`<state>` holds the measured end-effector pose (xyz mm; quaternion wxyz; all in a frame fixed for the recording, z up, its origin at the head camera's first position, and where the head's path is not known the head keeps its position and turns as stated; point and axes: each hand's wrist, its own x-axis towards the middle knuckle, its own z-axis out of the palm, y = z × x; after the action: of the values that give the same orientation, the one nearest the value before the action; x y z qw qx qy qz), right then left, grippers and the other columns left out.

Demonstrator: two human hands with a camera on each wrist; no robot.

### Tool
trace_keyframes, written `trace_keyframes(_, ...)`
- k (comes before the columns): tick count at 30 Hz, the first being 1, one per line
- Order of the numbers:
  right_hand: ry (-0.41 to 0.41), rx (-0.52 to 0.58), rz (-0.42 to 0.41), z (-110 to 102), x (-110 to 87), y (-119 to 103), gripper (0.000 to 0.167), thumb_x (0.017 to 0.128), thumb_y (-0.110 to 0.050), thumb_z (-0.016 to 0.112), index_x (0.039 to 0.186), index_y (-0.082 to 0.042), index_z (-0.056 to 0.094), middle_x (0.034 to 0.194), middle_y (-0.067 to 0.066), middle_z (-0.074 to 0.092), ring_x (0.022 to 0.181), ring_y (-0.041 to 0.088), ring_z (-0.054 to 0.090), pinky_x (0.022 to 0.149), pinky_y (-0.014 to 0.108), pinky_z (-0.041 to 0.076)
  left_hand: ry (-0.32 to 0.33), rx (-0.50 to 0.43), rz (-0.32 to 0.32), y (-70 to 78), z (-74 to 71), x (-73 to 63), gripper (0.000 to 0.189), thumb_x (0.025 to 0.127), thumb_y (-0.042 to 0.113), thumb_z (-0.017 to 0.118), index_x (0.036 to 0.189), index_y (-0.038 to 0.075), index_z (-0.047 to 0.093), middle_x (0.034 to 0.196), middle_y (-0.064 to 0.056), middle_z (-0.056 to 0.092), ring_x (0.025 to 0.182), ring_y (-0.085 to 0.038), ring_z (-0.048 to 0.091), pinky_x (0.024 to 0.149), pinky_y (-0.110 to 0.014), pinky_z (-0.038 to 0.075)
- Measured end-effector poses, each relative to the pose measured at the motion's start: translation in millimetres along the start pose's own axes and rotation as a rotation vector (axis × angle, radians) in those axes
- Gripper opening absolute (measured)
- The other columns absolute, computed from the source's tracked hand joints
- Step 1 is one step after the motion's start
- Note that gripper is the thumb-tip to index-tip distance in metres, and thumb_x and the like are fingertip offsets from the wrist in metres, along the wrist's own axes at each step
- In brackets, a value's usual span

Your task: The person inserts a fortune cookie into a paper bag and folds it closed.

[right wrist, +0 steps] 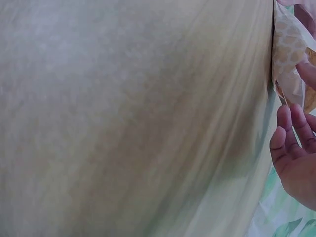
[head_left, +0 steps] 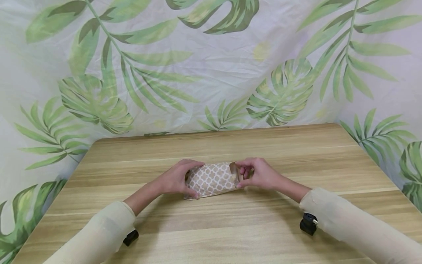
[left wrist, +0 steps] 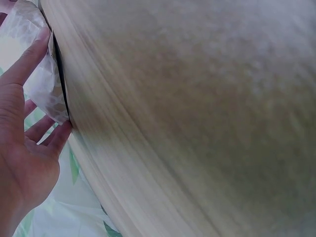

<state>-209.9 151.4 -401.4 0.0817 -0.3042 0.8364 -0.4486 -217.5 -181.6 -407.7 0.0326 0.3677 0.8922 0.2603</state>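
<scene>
A small paper bag (head_left: 211,179) with a tan and white lattice pattern lies on its side on the wooden table. Its mouth faces right and gapes, showing a plain brown inside. My left hand (head_left: 174,179) grips the left end, thumb on the near edge and fingers over the far edge. At the mouth, my right hand (head_left: 262,175) pinches the rim between thumb and fingers. The left wrist view has the bag (left wrist: 39,74) between the spread thumb and fingers. In the right wrist view, fingertips (right wrist: 284,116) are right at the bag's open end.
The wooden table (head_left: 211,234) has rounded back corners. Behind it hangs a pale cloth (head_left: 217,62) printed with green leaves, which also runs along both sides. Black devices (head_left: 308,223) sit under both cream sleeves (head_left: 349,216) near the wrists.
</scene>
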Motion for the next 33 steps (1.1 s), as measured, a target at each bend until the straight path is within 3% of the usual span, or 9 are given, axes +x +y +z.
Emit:
trace_keyframes(6,-0.056,0.068,0.075,-7,-2.9,-1,0.070,0.080,-0.009,0.089,0.137,0.016,0.056,0.103,0.012,0.074,0.085,0.018,0.066,0.071,0.022,0.053,0.002,-0.007,0.005,-0.1,-0.1,-0.5,0.098,0.062,0.037,0.101,0.142,-0.001,0.058,0.141,-0.018,0.061,0.131,-0.040,0.054,0.109,-0.057,0.046)
trace_keyframes(13,-0.046,0.122,0.137,-4,-3.1,-3,0.062,0.091,-0.010,0.080,0.140,0.014,0.052,0.096,0.008,0.078,0.093,0.017,0.072,0.085,0.029,0.057,-0.001,-0.005,0.011,-0.4,0.5,-0.3,0.099,0.061,0.037,0.101,0.141,-0.002,0.058,0.140,-0.019,0.061,0.131,-0.040,0.054,0.109,-0.057,0.046)
trace_keyframes(20,0.005,0.191,0.217,4,-0.8,-6,0.058,0.089,-0.004,0.080,0.138,0.010,0.051,0.089,0.012,0.078,0.083,0.017,0.074,0.071,0.022,0.050,0.002,-0.009,0.013,0.5,0.2,-0.4,0.098,0.062,0.036,0.101,0.141,-0.002,0.058,0.140,-0.019,0.061,0.131,-0.040,0.054,0.109,-0.056,0.046)
trace_keyframes(30,0.090,0.241,0.256,4,-0.4,-6,0.052,0.087,0.009,0.075,0.134,0.008,0.053,0.083,0.014,0.077,0.081,0.017,0.072,0.073,0.021,0.051,0.002,-0.017,0.015,0.5,0.8,-0.6,0.098,0.063,0.035,0.101,0.142,-0.002,0.057,0.140,-0.019,0.061,0.131,-0.040,0.053,0.109,-0.056,0.045)
trace_keyframes(33,0.109,0.277,0.289,1,-2.4,-6,0.053,0.088,0.009,0.074,0.136,0.006,0.053,0.084,0.013,0.077,0.070,0.014,0.066,0.060,0.019,0.043,0.004,-0.015,0.020,0.1,1.1,-0.5,0.098,0.062,0.036,0.101,0.142,-0.002,0.057,0.140,-0.019,0.061,0.131,-0.040,0.054,0.109,-0.056,0.045)
